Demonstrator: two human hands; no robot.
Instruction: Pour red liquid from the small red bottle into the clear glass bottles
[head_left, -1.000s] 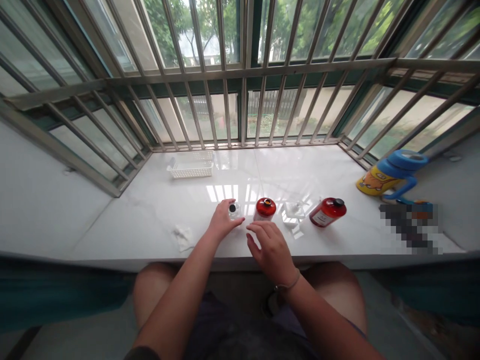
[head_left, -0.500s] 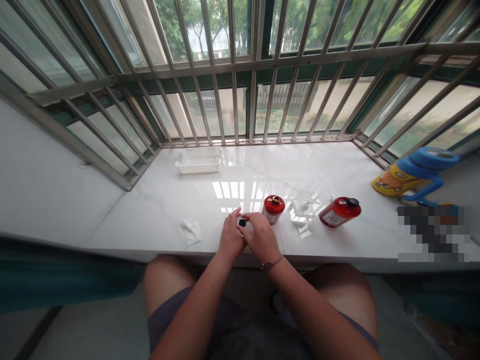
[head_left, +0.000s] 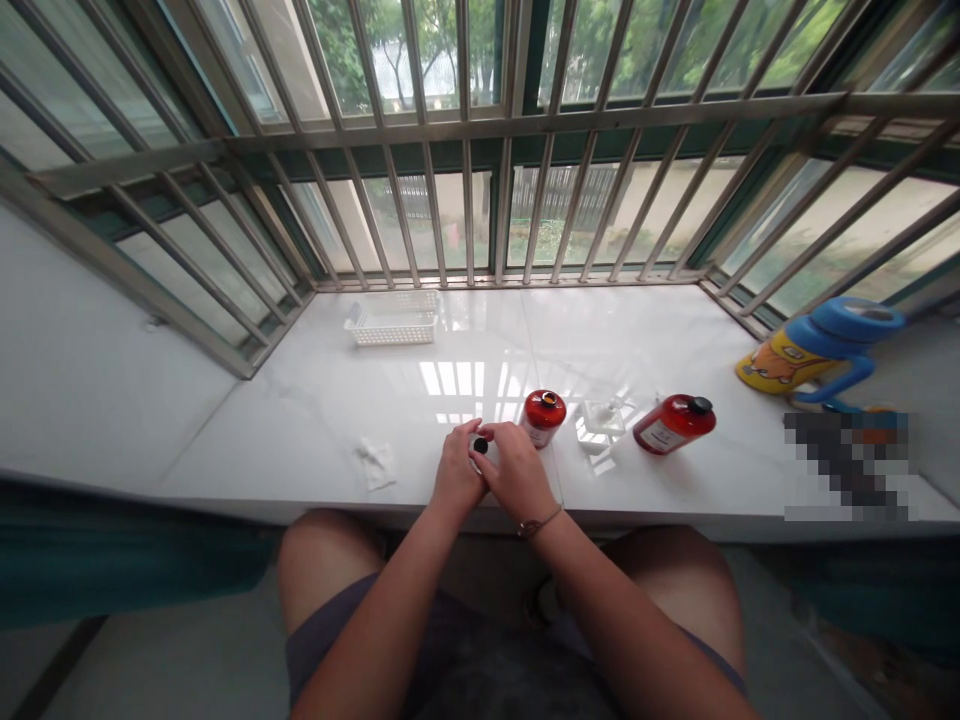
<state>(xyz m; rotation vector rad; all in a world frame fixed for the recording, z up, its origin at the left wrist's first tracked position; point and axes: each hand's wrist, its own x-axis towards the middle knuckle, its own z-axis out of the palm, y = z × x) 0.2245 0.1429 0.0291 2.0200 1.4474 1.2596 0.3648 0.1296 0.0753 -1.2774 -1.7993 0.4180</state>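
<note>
Near the front edge of the sill, my left hand (head_left: 454,472) wraps around a small pale bottle, mostly hidden between my palms. Its black cap (head_left: 481,445) shows on top, facing up. My right hand (head_left: 519,470) closes over it from the right, thumb and fingers at the cap. Just beyond my right hand stands an upright red bottle (head_left: 545,410) with an open neck and a pale label. To its right is a clear square container (head_left: 600,424). Farther right, another red bottle (head_left: 674,425) with a black cap appears tilted in the view.
A crumpled white tissue (head_left: 376,464) lies left of my hands on the white sill (head_left: 300,430). A white perforated basket (head_left: 394,332) sits at the back left. At the right are a blue and yellow tumbler (head_left: 817,345) and a pixelated patch. Metal bars (head_left: 465,210) line the window.
The whole view has shifted slightly. Both hands stay around the small bottle, with the right fingers slightly altered at the cap. The other things have not moved on the sill.
</note>
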